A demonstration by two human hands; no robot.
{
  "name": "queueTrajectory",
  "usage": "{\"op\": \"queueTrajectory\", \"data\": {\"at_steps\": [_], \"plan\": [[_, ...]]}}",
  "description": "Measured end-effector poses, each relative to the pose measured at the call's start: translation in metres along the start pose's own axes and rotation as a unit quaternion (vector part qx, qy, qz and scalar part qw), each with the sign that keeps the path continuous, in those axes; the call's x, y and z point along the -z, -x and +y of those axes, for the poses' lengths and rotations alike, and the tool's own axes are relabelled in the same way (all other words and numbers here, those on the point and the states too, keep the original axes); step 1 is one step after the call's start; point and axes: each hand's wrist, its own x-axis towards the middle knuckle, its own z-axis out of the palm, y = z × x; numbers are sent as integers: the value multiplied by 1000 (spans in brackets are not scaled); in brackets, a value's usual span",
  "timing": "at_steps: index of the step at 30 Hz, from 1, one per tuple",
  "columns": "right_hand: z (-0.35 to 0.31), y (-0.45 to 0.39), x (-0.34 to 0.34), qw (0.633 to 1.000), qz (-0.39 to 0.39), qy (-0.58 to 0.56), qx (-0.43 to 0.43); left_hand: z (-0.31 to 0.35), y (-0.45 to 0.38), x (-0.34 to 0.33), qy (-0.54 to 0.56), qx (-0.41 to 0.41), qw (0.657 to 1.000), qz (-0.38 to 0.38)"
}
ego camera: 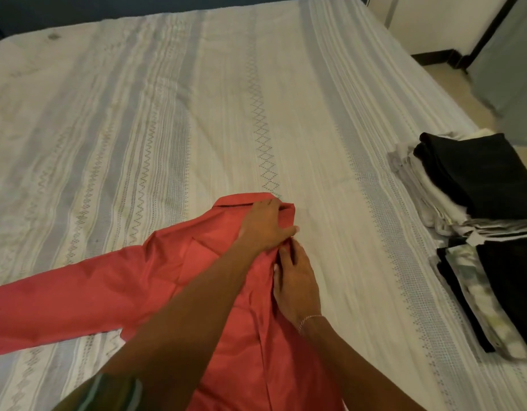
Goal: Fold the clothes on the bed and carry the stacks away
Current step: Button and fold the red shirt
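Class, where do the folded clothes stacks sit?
Head view: folded dark and pale clothes stacks sit at the striped bedsheet's right edge, right of the red shirt.

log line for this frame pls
stage: folding | red shirt flat on bed | left hand, right hand on edge | stacks right
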Motion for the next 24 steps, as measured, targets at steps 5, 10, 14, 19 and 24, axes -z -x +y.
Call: {"op": "queueTrajectory", "data": {"at_steps": [5, 10, 14, 19, 24], "plan": [[10, -1, -4, 999, 36, -19, -11, 13, -36, -1, -59, 38, 997, -39], [16, -6, 9, 971, 89, -178, -129, 9, -64, 0, 41, 26, 997, -53], [32, -10, 22, 935, 56, -297, -188, 1, -70, 0, 92, 38, 995, -25], [40, -9, 24, 909, 48, -352, -216, -15, -66, -21, 139, 46, 989, 24], [38, -11, 25, 901, 59, -361, -233, -18, -69, -26, 158, 50, 984, 70]]}}
